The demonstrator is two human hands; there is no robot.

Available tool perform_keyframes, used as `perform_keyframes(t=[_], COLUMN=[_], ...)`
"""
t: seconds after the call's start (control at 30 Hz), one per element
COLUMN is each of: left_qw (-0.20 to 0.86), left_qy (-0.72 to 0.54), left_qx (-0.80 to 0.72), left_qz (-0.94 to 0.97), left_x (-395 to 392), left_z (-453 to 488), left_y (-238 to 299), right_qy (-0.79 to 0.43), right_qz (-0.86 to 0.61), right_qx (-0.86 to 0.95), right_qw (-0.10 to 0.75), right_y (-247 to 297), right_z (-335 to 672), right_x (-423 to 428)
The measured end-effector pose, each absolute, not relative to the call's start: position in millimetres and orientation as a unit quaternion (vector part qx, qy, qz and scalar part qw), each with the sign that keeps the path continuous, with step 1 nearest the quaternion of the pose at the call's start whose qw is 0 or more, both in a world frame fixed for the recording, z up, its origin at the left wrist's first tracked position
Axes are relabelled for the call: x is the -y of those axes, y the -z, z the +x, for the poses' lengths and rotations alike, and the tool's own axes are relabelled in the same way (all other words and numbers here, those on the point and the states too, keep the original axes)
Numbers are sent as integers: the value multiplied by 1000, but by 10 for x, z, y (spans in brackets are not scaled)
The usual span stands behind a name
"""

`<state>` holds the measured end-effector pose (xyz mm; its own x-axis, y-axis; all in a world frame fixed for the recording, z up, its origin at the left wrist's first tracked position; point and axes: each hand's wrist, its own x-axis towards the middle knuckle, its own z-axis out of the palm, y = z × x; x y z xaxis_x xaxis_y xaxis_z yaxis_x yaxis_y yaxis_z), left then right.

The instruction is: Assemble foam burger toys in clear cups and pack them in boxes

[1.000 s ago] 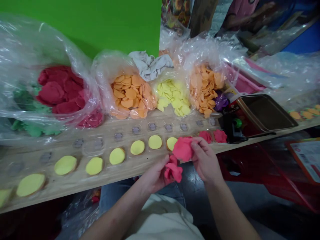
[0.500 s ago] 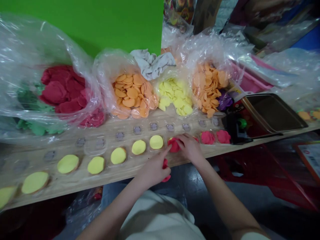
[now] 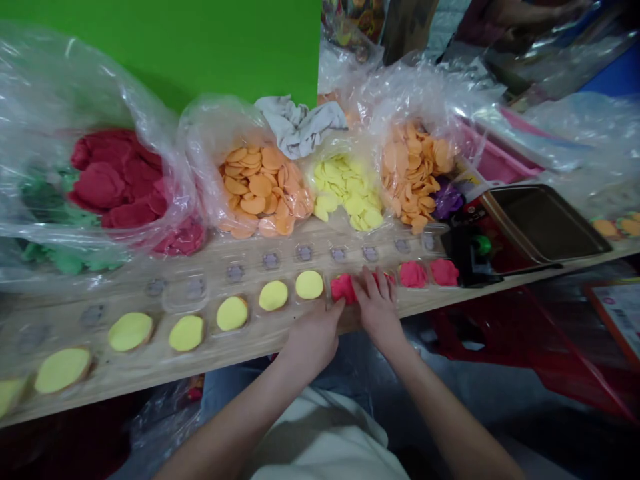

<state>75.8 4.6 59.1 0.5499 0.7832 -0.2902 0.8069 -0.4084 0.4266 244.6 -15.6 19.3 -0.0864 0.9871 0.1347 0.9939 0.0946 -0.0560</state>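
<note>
A row of clear plastic trays holds round yellow pieces (image 3: 232, 313) and, farther right, red wavy-edged pieces (image 3: 413, 274). My left hand (image 3: 314, 337) is curled at the front edge of the table, its fingertip against the near side of a red piece (image 3: 343, 287) in its tray. Red pieces showed under this palm a moment earlier; the palm is now hidden. With fingers stretched and slightly apart, my right hand (image 3: 375, 303) lies over the right side of that piece and partly covers the adjoining red one.
Behind the trays stand clear bags of dark red pieces (image 3: 123, 177), orange discs (image 3: 257, 187), yellow discs (image 3: 347, 190) and more orange discs (image 3: 415, 173). A black-and-red box (image 3: 470, 250) and a brown tray (image 3: 550, 223) stand right. A person's arm (image 3: 530, 13) shows at the back.
My right fingers have uncurled from the red piece and shifted right, leaving it flatter in its tray. My left hand has turned, hiding the red pieces beneath it.
</note>
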Motion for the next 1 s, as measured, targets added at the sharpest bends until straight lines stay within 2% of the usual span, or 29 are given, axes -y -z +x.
perform_keyframes(t=[0.07,0.13,0.23,0.3,0.37,0.43,0.5,0.57,0.67,0.73,0.8,1.0], left_qw=[319,428,658,774,833,856,859,847,766,702,654,486], left_qy=[-54,-137,-230,-265,-283,-292,-299,-306,-333,-339,-331,-288], left_qx=[-488,-508,-530,-502,-453,-416,-401,-403,-460,-507,-539,-571], left_qz=[811,735,483,280,142,94,107,165,301,369,414,595], left_x=[-85,-145,-243,-289,-309,-305,-287,-271,-280,-311,-353,-363], left_z=[668,549,378,303,265,254,255,251,204,143,73,-60], left_y=[-607,-634,-645,-619,-588,-576,-592,-620,-622,-569,-480,-343], right_qy=[31,35,29,16,4,-31,-136,-309,-486,-476,-405,-148], right_qz=[-680,-692,-699,-696,-700,-698,-674,-626,-586,-609,-641,-672], right_qx=[728,714,708,711,702,688,667,620,519,498,530,698], right_qw=[82,99,98,97,127,196,288,358,388,392,380,199], right_y=[-175,-170,-147,-133,-154,-226,-331,-426,-476,-446,-387,-212], right_z=[2419,2414,2404,2376,2328,2254,2148,2021,1854,1784,1740,1637], right_x=[185,221,294,330,336,303,226,108,-121,-272,-388,-494])
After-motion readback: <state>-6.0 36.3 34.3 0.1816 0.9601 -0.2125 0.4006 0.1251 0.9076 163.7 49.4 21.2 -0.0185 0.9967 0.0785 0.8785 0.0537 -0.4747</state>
